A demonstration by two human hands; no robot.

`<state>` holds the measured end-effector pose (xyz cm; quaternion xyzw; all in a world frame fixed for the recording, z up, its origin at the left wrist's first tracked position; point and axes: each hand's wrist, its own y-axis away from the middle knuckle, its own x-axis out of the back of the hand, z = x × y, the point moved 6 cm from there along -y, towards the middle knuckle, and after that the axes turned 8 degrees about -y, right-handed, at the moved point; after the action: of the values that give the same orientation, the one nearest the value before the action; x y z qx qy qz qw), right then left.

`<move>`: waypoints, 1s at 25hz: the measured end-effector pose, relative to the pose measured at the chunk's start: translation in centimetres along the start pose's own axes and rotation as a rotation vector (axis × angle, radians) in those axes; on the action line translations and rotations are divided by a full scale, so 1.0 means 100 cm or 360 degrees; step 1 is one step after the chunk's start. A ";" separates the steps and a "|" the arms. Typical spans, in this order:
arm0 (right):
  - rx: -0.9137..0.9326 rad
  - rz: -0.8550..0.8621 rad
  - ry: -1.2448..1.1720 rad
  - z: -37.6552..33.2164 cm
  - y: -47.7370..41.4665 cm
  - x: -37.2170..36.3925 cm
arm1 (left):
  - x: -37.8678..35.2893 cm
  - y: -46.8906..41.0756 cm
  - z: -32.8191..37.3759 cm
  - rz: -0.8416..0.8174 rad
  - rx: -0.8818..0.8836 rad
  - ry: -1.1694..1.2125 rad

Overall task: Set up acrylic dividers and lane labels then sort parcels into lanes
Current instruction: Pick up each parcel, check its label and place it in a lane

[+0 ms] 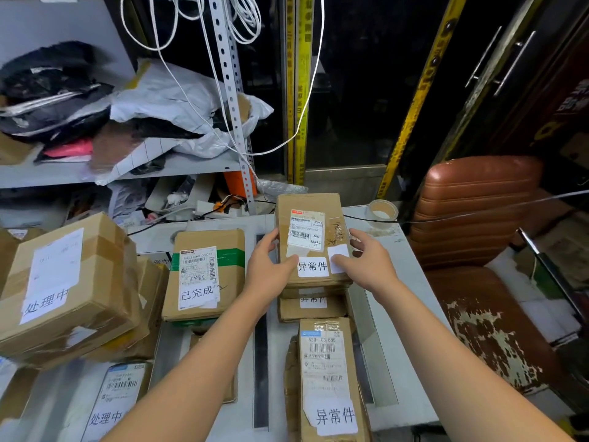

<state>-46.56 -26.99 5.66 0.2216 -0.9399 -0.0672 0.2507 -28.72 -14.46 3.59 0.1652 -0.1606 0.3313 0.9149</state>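
Head view: at centre frame, both hands hold a labelled box (310,237) resting atop a stack (314,309) on the tabletop (409,269). Left hand (271,269) grips its left edge and right hand (366,260) its right edge, thumbs on top.

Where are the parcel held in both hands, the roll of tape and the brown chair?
held parcel (306,231): head view, on its shipping label.
roll of tape (383,220): head view, on the near outer wall.
brown chair (478,202): head view, on the backrest.
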 end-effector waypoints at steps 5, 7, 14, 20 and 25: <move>0.0238 0.0122 0.0235 -0.024 0.006 0.005 | 0.019 0.005 0.017 0.0129 -0.0082 -0.0224; 0.0428 0.0111 0.0353 -0.046 0.013 -0.001 | 0.038 0.011 0.032 0.0185 -0.0208 -0.0406; 0.0953 -0.0115 0.0760 -0.135 0.058 -0.067 | 0.159 0.048 0.067 0.0504 -0.0440 -0.1425; 0.1195 -0.0206 0.0892 -0.201 0.117 -0.146 | 0.294 0.102 0.044 0.0746 -0.0204 -0.1849; 0.1338 -0.0299 0.0965 -0.244 0.182 -0.249 | 0.404 0.151 -0.014 0.0800 -0.0091 -0.1963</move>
<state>-22.02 0.11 20.08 0.3959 -0.7470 0.3607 0.3939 -9.02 19.45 21.58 0.2577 -0.6969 0.3750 0.5543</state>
